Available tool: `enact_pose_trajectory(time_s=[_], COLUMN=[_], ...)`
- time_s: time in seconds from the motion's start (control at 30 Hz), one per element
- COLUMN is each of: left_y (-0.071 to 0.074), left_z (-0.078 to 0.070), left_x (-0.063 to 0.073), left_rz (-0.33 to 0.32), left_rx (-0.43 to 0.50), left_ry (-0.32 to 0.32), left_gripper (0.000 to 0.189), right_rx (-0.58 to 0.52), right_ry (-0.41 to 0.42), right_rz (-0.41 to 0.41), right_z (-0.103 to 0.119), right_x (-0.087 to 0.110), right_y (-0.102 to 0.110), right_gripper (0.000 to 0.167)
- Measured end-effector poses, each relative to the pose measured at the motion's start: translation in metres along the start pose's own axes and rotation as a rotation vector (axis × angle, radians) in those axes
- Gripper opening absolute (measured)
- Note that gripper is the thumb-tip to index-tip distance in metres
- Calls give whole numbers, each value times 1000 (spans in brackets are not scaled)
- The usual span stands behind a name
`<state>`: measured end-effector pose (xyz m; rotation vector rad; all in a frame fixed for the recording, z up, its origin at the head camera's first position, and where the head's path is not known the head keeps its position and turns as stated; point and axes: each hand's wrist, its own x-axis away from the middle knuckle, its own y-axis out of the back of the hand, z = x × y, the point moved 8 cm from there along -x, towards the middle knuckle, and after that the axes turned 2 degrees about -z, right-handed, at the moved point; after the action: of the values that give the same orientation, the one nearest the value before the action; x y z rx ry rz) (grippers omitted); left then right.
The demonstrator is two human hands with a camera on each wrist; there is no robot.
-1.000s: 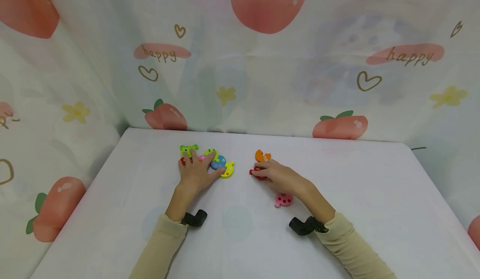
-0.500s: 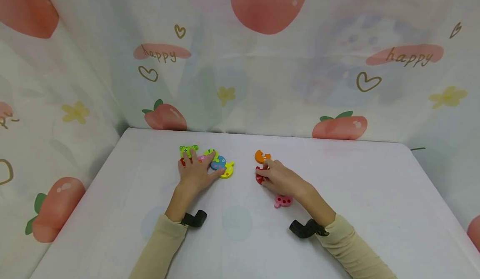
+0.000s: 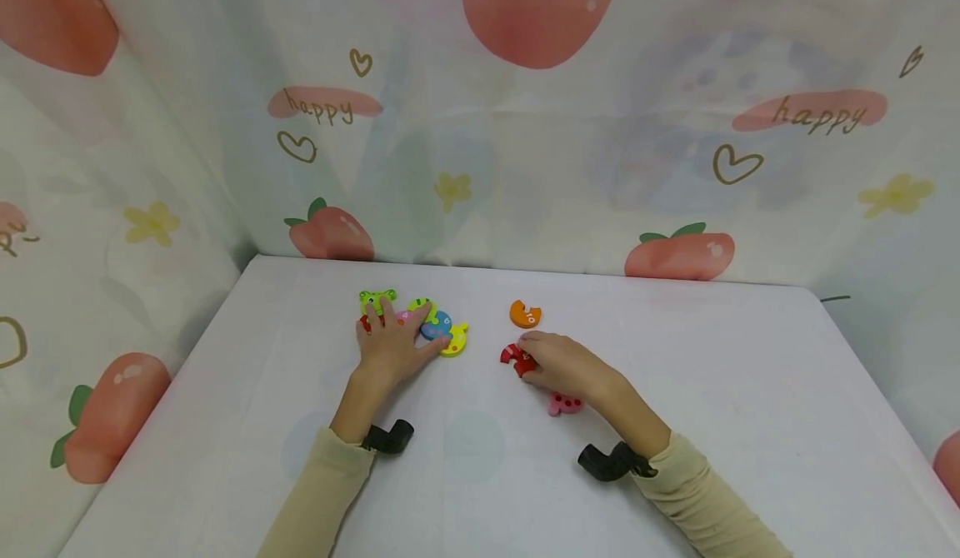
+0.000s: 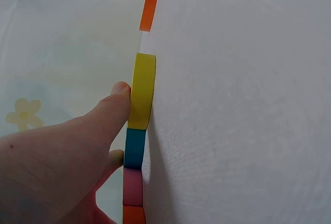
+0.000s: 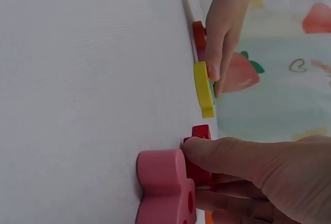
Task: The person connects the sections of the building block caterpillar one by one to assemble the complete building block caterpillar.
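My left hand (image 3: 390, 350) rests with spread fingers on a row of joined, colourful puzzle pieces. A green piece with an animal face (image 3: 371, 299) forms the row's far left end. On the right end are a blue piece (image 3: 432, 330) and a yellow piece (image 3: 456, 342), whose edge the thumb touches in the left wrist view. Other pieces lie partly hidden under the fingers. My right hand (image 3: 572, 366) pinches a red puzzle piece (image 3: 512, 356) between thumb and fingers, right of the row. In the right wrist view, the thumb lies along the red piece's side (image 5: 197, 169).
An orange puzzle piece (image 3: 524, 315) lies beyond the right hand. Nearer, partly under that hand's wrist side, lies a pink piece with dark red dots (image 3: 562, 405). Everything is on a white-covered table (image 3: 472, 491), with a printed curtain (image 3: 510, 166) behind its far edge.
The right hand has turned the red piece, drawing it slightly nearer and uncovering the orange piece. The left hand has stayed in place on the row.
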<state>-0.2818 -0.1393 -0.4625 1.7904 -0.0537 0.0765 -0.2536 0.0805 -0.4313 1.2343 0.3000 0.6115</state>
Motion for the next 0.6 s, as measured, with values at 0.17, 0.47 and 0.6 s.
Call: enact_pose_trajectory(time_s=[0.17, 0.47, 0.6], left_y=[-1, 0, 0], left_z=[1, 1, 0], left_x=[0, -1, -1], left_rz=[0, -3, -6], left_rx=[-1, 5, 4], left_ry=[1, 4, 1], left_gripper=[77, 76, 76], right_rx=[3, 48, 74], right_ry=[-8, -12, -28], right_rz=[-21, -64, -92], right_z=[-2, -1, 0], right_x=[-1, -2, -5], right_y=[-2, -3, -5], right_gripper=[53, 57, 58])
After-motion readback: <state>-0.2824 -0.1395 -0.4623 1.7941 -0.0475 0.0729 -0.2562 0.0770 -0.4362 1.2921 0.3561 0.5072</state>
